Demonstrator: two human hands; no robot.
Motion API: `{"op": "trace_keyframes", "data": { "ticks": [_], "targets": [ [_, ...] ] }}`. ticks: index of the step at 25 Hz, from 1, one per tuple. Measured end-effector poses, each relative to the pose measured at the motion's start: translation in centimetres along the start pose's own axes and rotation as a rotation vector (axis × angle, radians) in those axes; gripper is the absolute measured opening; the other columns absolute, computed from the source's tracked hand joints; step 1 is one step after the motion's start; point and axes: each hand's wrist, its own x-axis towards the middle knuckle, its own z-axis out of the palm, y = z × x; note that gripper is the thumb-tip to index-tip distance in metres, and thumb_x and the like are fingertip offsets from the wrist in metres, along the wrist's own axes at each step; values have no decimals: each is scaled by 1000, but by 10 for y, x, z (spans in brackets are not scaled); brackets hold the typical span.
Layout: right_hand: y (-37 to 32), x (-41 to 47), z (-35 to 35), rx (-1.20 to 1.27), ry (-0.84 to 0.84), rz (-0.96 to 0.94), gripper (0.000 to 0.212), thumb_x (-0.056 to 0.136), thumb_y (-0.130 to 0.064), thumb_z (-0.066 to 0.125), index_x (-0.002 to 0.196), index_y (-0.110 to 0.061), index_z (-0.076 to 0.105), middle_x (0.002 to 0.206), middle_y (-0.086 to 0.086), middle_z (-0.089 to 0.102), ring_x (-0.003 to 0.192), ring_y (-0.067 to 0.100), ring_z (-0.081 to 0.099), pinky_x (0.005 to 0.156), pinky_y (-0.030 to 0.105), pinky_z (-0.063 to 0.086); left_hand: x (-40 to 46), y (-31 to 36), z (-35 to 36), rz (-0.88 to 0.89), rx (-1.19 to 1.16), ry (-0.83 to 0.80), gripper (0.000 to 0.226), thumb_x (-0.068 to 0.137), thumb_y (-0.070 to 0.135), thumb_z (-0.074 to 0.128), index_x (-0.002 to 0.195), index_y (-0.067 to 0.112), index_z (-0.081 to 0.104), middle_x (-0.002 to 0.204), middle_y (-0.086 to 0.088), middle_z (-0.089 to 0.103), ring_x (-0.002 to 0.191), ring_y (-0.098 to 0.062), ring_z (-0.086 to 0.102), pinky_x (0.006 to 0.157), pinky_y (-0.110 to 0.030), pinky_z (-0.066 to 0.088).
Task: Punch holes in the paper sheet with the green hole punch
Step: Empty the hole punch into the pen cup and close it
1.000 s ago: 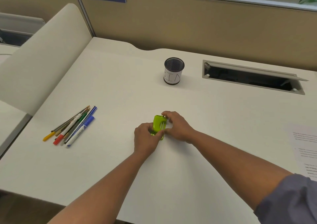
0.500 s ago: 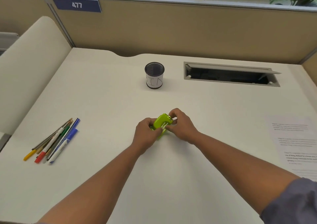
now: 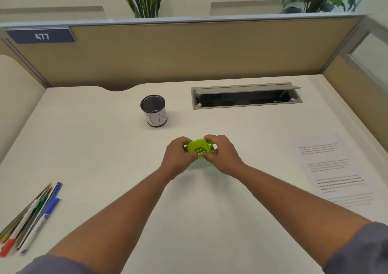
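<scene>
Both hands — left hand (image 3: 177,158) and right hand (image 3: 223,155) — grip the small lime-green plastic hole punch (image 3: 199,149) at mid-desk, fingers curled round its ends. The printed white paper sheet (image 3: 331,168) lies well apart to the right — seemingly unpunched, so everything remains.

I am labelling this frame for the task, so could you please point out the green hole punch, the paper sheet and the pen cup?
green hole punch (image 3: 196,146): head view, on its green top cover.
paper sheet (image 3: 327,168): head view, on its printed middle.
pen cup (image 3: 156,118): head view, on its white label.
</scene>
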Motion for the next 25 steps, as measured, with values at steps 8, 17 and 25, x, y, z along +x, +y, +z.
{"op": "trace_keyframes", "data": {
  "ticks": [8, 17, 25],
  "targets": [
    [27, 38, -20, -18, 122, 44, 56, 83, -27, 81, 134, -23, 59, 122, 5, 59, 93, 20, 60, 88, 35, 52, 61, 27, 19, 91, 121, -61, 33, 80, 15, 75, 112, 18, 69, 108, 0, 70, 99, -21, 64, 84, -34, 54],
    [58, 105, -17, -92, 219, 51, 51, 86, -34, 77, 133, -22, 62, 124, 4, 69, 108, 23, 62, 91, 40, 55, 138, 21, 39, 157, 180, -65, 40, 88, 17, 72, 128, 16, 67, 118, -3, 70, 100, -19, 61, 82, -26, 45],
    [72, 125, -5, -135, 269, 63, 49, 88, -36, 76, 133, -21, 64, 126, 5, 69, 110, 26, 60, 93, 40, 51, 164, 8, 50, 152, 183, -68, 43, 91, 20, 72, 132, 16, 64, 122, -5, 70, 100, -18, 62, 88, -25, 48]
  ]
}}
